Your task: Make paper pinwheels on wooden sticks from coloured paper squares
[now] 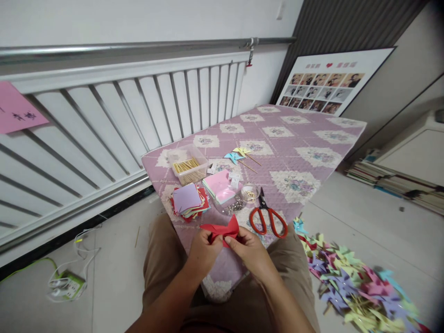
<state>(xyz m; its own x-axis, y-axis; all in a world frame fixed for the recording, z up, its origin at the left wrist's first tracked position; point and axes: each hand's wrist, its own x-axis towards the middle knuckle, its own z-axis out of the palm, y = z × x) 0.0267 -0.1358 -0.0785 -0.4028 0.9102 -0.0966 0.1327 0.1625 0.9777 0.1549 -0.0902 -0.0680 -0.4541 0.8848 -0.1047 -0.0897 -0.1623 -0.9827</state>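
Between my two hands is a red paper pinwheel [225, 229], its corners folded up and in toward the middle. My left hand [204, 252] pinches its left side, and my right hand [248, 249] grips the right side, with both thumbs meeting near the centre. Just beyond lie small metal fasteners [233, 206] and a round clear container [249, 193] with small pieces in it. Orange-handled scissors [267, 219] rest to the right of my hands. On the left sits a stack of coloured paper squares [189, 201], with pink paper sheets [222, 185] behind the fasteners.
A clear plastic box [188, 164] of wooden sticks stands at the table's left edge. Blue [233, 157] and yellow pinwheels [242, 151] on sticks lie farther back. Many finished pinwheels [354, 282] are heaped on the floor at right. A power strip [71, 286] lies on the left floor.
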